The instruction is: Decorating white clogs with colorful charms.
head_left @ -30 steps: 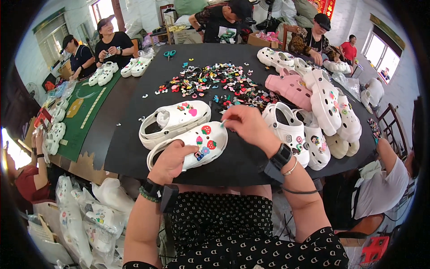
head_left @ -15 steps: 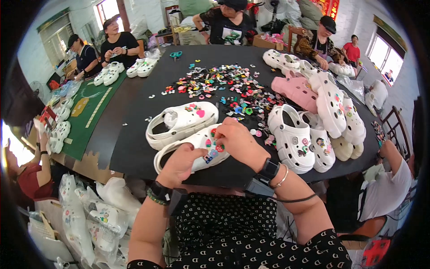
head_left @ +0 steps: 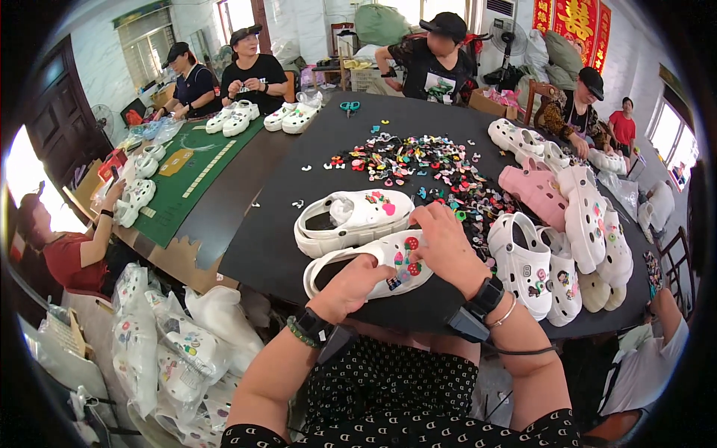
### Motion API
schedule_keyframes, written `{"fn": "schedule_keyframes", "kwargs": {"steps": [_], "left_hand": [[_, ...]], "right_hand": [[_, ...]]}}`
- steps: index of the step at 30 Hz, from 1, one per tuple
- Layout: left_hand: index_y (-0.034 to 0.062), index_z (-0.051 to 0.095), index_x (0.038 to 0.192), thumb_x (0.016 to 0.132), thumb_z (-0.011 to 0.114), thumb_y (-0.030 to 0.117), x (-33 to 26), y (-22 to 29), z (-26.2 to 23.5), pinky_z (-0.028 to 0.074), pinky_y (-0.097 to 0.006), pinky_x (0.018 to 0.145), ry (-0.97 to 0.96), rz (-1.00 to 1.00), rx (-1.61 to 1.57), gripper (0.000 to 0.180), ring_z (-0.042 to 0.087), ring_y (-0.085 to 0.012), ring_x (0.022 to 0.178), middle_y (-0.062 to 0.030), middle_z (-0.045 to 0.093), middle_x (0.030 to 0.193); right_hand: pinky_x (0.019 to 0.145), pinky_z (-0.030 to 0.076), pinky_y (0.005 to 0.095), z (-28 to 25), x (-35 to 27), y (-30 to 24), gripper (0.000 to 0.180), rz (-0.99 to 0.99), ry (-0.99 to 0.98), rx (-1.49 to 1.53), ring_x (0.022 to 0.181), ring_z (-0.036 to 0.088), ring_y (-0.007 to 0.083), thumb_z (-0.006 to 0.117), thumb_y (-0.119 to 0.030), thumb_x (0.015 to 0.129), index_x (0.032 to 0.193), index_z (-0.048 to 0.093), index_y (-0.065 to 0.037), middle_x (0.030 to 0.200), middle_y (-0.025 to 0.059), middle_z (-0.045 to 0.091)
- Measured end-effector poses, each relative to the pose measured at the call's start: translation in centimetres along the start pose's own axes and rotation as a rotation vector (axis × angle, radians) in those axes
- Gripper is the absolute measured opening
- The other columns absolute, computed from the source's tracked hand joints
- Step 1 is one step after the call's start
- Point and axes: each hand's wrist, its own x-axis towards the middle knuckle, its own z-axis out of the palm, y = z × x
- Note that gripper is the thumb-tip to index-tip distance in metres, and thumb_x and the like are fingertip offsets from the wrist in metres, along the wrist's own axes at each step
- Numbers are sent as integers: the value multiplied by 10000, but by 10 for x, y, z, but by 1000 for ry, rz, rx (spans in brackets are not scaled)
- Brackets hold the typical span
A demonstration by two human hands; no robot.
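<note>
While both hands work at the near edge of the round black table (head_left: 299,172), the white foam clog (head_left: 373,267) they tend lies on its side just in front of the person, its toe toward the right. Curled over the heel opening, the left hand (head_left: 349,287) grips the clog's rim and steadies it. Spread over the toe, the right hand (head_left: 446,250) presses its fingertips down on the upper, beside a cluster of small red and green charms (head_left: 407,261) already fixed there; whether it pinches another charm underneath, I cannot tell. Just behind, touching or nearly so, a second white clog (head_left: 357,219) lies with pink and red charms on its top. Farther out sits a scattered heap of small multicoloured charms (head_left: 426,166). At the right, a row of decorated white clogs (head_left: 567,254) and a pink clog (head_left: 532,196) crowd the table's edge. Other people sit around the far side.
</note>
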Motion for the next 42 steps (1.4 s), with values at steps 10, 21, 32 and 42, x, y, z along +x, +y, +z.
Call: {"fn": "schedule_keyframes", "kwargs": {"steps": [10,21,32,42], "left_hand": [[-70,524,1257,853,592,52,-5,-6,2,480,-297,881,-21,-5,77,427,608,-167,1021,-102,624,1161],[-7,398,1399,870,542,-3,-15,-9,17,429,-305,995,-77,60,138,548,536,-160,1168,-84,537,1319],[-81,666,962,834,695,109,1,-2,5,511,-285,650,178,169,263,232,653,-129,753,-94,697,877],[-76,618,805,851,692,310,6,12,-6,467,-394,608,359,410,956,396,615,-314,638,-229,630,711]], "right_hand": [[916,465,429,1,18,16,742,143,-355,270,1069,585,378,833,-91,625,1281,485,-107,1131,223,598],[831,472,466,4,4,4,627,75,-280,10,1033,523,373,843,-138,621,1166,538,-198,1077,144,512],[964,452,376,15,-24,42,615,84,-148,636,1130,564,291,782,-233,768,1287,504,-54,1289,154,528],[1078,362,431,41,-74,54,682,6,46,365,1291,420,384,795,-258,756,1317,469,-48,1375,203,446]]}}
